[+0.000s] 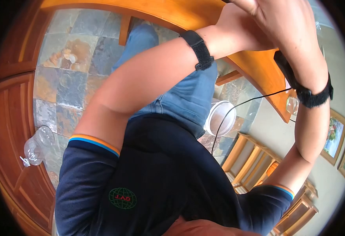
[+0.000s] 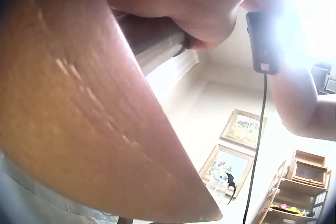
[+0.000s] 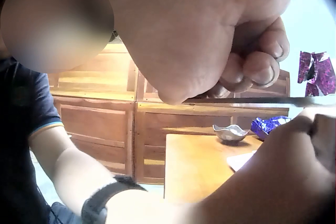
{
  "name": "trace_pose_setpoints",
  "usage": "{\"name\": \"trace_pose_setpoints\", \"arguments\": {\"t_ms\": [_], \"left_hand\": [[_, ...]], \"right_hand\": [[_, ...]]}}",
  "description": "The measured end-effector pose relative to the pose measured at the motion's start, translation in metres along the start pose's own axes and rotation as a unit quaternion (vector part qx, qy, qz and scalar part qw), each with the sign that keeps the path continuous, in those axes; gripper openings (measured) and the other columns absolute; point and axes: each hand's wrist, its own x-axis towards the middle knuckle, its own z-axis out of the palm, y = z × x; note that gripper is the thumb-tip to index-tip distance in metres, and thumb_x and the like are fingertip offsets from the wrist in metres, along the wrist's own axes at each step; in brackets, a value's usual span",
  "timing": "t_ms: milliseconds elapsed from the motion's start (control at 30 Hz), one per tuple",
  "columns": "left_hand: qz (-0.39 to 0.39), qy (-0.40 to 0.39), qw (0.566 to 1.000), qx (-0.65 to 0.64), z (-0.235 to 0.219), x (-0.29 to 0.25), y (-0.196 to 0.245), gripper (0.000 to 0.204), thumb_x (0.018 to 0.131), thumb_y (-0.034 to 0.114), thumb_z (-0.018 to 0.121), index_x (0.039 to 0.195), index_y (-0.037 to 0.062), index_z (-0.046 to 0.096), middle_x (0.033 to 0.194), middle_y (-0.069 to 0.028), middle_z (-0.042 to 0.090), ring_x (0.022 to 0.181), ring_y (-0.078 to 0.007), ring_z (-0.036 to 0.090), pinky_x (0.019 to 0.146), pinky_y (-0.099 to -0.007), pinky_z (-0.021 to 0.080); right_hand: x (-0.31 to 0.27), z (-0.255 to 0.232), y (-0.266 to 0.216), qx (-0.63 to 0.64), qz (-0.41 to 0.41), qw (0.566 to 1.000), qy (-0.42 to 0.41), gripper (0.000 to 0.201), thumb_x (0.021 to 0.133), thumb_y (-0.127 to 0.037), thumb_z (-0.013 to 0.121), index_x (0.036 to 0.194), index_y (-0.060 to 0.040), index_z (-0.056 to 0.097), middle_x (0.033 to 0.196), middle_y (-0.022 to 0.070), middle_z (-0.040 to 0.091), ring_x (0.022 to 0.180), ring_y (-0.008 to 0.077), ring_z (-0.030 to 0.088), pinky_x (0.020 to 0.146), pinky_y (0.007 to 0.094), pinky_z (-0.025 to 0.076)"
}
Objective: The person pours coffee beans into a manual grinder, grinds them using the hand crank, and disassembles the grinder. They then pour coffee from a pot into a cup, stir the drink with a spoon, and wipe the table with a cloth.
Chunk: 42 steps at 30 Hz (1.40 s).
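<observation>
In the head view my left hand (image 1: pixel 247 33) lies partly behind my right hand (image 1: pixel 288 25), near the table's edge; the top border cuts off the fingers. The right wrist view shows my right hand (image 3: pixel 210 29) with curled fingers gripping a thin dark strip (image 3: pixel 252 100) that runs right, towards my left hand (image 3: pixel 310 134). How the left fingers lie cannot be made out. A greyish object (image 2: pixel 160 53) shows under the hand in the left wrist view. A shiny purple piece (image 3: pixel 317 74) is at the right edge.
On the wooden table (image 3: pixel 189 166) are a wavy-rimmed bowl (image 3: pixel 231 133) and a shiny blue packet (image 3: pixel 269 126). A white bucket (image 1: pixel 221 118) and a clear plastic bottle (image 1: pixel 34 151) are on the tiled floor. A black cable (image 1: pixel 251 98) hangs from the right wrist.
</observation>
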Motion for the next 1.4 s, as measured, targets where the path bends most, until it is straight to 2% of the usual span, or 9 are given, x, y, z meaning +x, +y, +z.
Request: {"name": "trace_pose_setpoints", "arguments": {"t_ms": [67,267,300,600,700,933,1267,1333,1400], "left_hand": [[-0.046,-0.165,0.965,0.198,-0.001,-0.012,-0.016,0.037,0.085,0.032,0.073,0.106,0.0067,0.056,0.086,-0.0179,0.073,0.086,-0.038,0.072,0.076,-0.045,0.057],[-0.121,-0.244,0.913,0.303,0.001,-0.013,-0.01,0.044,0.075,0.056,0.076,0.1,0.0195,0.074,0.094,-0.0028,0.077,0.088,-0.0259,0.074,0.077,-0.0355,0.059],[-0.138,-0.254,0.919,0.268,-0.003,-0.01,-0.008,0.047,0.075,0.055,0.076,0.1,0.0156,0.073,0.09,-0.0044,0.076,0.087,-0.026,0.074,0.076,-0.0373,0.059],[-0.136,-0.228,0.928,0.263,-0.003,-0.012,-0.006,0.057,0.07,0.049,0.08,0.098,0.0001,0.069,0.084,-0.0162,0.074,0.083,-0.0317,0.075,0.077,-0.0411,0.059],[-0.146,-0.24,0.922,0.265,-0.004,-0.011,-0.003,0.053,0.069,0.041,0.081,0.102,0.0011,0.069,0.087,-0.0147,0.076,0.082,-0.0316,0.075,0.077,-0.0406,0.06],[-0.135,-0.252,0.927,0.241,-0.004,-0.013,-0.007,0.058,0.072,0.046,0.08,0.102,-0.001,0.066,0.088,-0.0162,0.075,0.085,-0.0315,0.075,0.077,-0.041,0.059],[-0.096,-0.227,0.935,0.254,-0.005,-0.018,-0.014,0.061,0.073,0.048,0.077,0.109,0.0005,0.064,0.085,-0.0155,0.075,0.084,-0.0308,0.075,0.076,-0.0407,0.059],[-0.091,-0.223,0.938,0.25,-0.005,-0.018,-0.014,0.061,0.074,0.049,0.077,0.109,0.0008,0.064,0.085,-0.0152,0.075,0.083,-0.0306,0.075,0.076,-0.0407,0.059],[-0.09,-0.214,0.938,0.258,-0.005,-0.018,-0.013,0.055,0.073,0.046,0.078,0.11,0.0057,0.066,0.087,-0.0136,0.075,0.079,-0.0305,0.075,0.071,-0.0404,0.06]], "right_hand": [[0.006,0.002,-0.001,0.021,0.017,0.999,0.047,0.037,0.097,-0.04,0.063,0.085,-0.0065,0.072,0.06,0.013,0.064,0.055,0.0273,0.066,0.057,0.0354,0.054],[0.029,0.006,0.019,0.065,0.049,0.996,-0.025,0.039,0.101,-0.041,0.058,0.103,-0.0073,0.077,0.08,0.014,0.074,0.069,0.0255,0.073,0.066,0.0341,0.058],[0.032,0.01,0.029,0.057,0.025,0.998,-0.027,0.041,0.102,-0.042,0.057,0.104,-0.007,0.077,0.079,0.0145,0.074,0.069,0.0267,0.073,0.066,0.0343,0.058],[0.041,0.018,0.043,0.027,0.076,0.996,-0.026,0.05,0.102,-0.047,0.054,0.101,-0.0016,0.076,0.078,0.0223,0.07,0.07,0.0357,0.07,0.069,0.0407,0.056],[0.04,0.011,0.043,0.048,0.061,0.996,-0.035,0.052,0.103,-0.047,0.053,0.097,0.0003,0.075,0.078,0.0234,0.07,0.069,0.0364,0.069,0.069,0.042,0.055],[0.042,0.002,0.04,0.082,0.08,0.989,-0.092,0.054,0.104,-0.046,0.051,0.096,0.0016,0.075,0.081,0.0257,0.07,0.073,0.0363,0.069,0.072,0.0436,0.054],[0.025,0.038,0.106,0.041,0.136,0.985,-0.102,0.043,0.102,-0.039,0.056,0.09,-0.0017,0.072,0.076,0.0194,0.069,0.066,0.0359,0.068,0.066,0.042,0.054],[0.01,0.077,0.164,-0.014,0.195,0.971,-0.14,0.044,0.101,-0.049,0.055,0.111,-0.01,0.072,0.091,0.0184,0.072,0.089,0.0419,0.067,0.075,0.0423,0.054],[-0.007,0.082,0.177,-0.002,0.211,0.966,-0.149,0.052,0.102,-0.055,0.048,0.12,-0.0107,0.069,0.1,0.0208,0.072,0.099,0.0445,0.065,0.083,0.044,0.053]]}}
